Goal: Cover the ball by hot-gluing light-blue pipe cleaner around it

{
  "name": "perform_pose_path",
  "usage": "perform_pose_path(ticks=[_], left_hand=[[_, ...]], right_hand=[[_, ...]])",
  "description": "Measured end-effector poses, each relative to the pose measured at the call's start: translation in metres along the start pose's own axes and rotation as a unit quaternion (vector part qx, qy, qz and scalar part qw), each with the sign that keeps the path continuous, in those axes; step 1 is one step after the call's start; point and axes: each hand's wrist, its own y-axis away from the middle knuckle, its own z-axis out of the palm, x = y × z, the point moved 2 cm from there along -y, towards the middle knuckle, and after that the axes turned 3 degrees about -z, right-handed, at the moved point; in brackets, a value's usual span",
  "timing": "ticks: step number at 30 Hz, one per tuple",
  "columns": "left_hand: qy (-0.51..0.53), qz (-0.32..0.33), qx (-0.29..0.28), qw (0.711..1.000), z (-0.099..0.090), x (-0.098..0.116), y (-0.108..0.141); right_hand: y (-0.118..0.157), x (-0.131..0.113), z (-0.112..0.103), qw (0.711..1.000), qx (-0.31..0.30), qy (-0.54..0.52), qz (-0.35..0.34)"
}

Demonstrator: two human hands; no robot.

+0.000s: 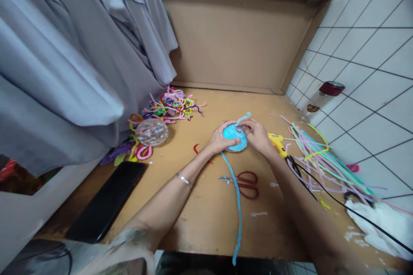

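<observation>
A round blue coiled piece (235, 138) is held above the middle of the table. My left hand (220, 138) grips its left side, with the thumb lying across its front. At its upper right, the bent fingers of my right hand (255, 134) press near a greyish patch on the piece. A short blue end sticks up between the hands. From the piece's lower left a long blue pipe cleaner (238, 206) hangs down past the table's front edge. Beside this strand lie red-handled scissors (248, 184), their blades pointing left.
A yellow glue gun (278, 144) with a black cord, loose pipe cleaners (318, 154) and a jar (318, 102) are right. Left are a phone (108, 200), a clear faceted bowl (152, 132) and tangled pipe cleaners (176, 103). A cardboard panel (226, 38) stands behind.
</observation>
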Motion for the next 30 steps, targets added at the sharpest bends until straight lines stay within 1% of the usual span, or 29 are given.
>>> perform_pose_path(ticks=[2, 4, 8, 10, 11, 12, 13, 14, 15, 16, 18, 19, 20, 22, 24, 27, 30], left_hand=[[-0.002, 0.005, -0.003, 1.0, 0.0, -0.002, -0.001], [-0.003, 0.006, -0.001, 1.0, 0.001, -0.004, -0.002], [0.005, 0.009, 0.007, 1.0, 0.001, -0.011, -0.004], [0.008, 0.005, 0.013, 1.0, 0.001, -0.014, -0.003], [0.009, 0.002, 0.017, 1.0, 0.001, -0.015, -0.003], [0.01, -0.003, 0.023, 1.0, 0.001, -0.015, -0.002], [0.013, -0.009, 0.031, 0.999, 0.001, -0.016, -0.001], [0.019, -0.016, 0.041, 0.999, 0.001, -0.016, -0.001], [0.026, -0.023, 0.052, 0.998, 0.001, -0.016, 0.0], [0.036, -0.031, 0.064, 0.997, 0.001, -0.017, 0.0], [0.058, -0.044, 0.084, 0.994, 0.002, -0.018, 0.001], [0.07, -0.048, 0.09, 0.992, 0.002, -0.019, 0.0], [0.081, -0.05, 0.094, 0.991, 0.003, -0.02, 0.0], [0.098, -0.055, 0.102, 0.988, 0.003, -0.022, -0.001], [0.111, -0.063, 0.109, 0.986, 0.003, -0.023, -0.002], [0.132, -0.073, 0.115, 0.982, 0.002, -0.022, -0.003], [0.158, -0.075, 0.112, 0.978, 0.002, -0.022, -0.004]], right_hand=[[-0.001, 0.004, 0.004, 0.999, 0.001, -0.042, 0.005], [-0.003, 0.009, 0.008, 0.996, 0.005, -0.076, 0.035], [-0.004, 0.008, 0.008, 0.992, -0.006, -0.086, 0.096], [-0.003, 0.001, 0.002, 0.992, -0.021, -0.041, 0.114], [-0.003, -0.003, -0.004, 0.993, -0.023, 0.007, 0.117], [-0.002, -0.007, -0.01, 0.99, -0.024, 0.08, 0.113], [-0.002, -0.011, -0.017, 0.979, -0.022, 0.17, 0.114], [-0.002, -0.012, -0.025, 0.957, -0.023, 0.261, 0.128], [-0.002, -0.011, -0.032, 0.929, -0.033, 0.335, 0.155], [-0.001, -0.009, -0.038, 0.901, -0.054, 0.387, 0.19], [-0.001, 0.003, -0.048, 0.855, -0.123, 0.426, 0.27], [0.0, 0.01, -0.051, 0.838, -0.151, 0.432, 0.298], [0.001, 0.017, -0.054, 0.825, -0.174, 0.437, 0.312], [0.003, 0.031, -0.054, 0.809, -0.215, 0.44, 0.325], [0.005, 0.043, -0.052, 0.801, -0.238, 0.437, 0.333], [0.008, 0.057, -0.048, 0.8, -0.239, 0.426, 0.35], [0.008, 0.064, -0.049, 0.812, -0.216, 0.418, 0.346]])
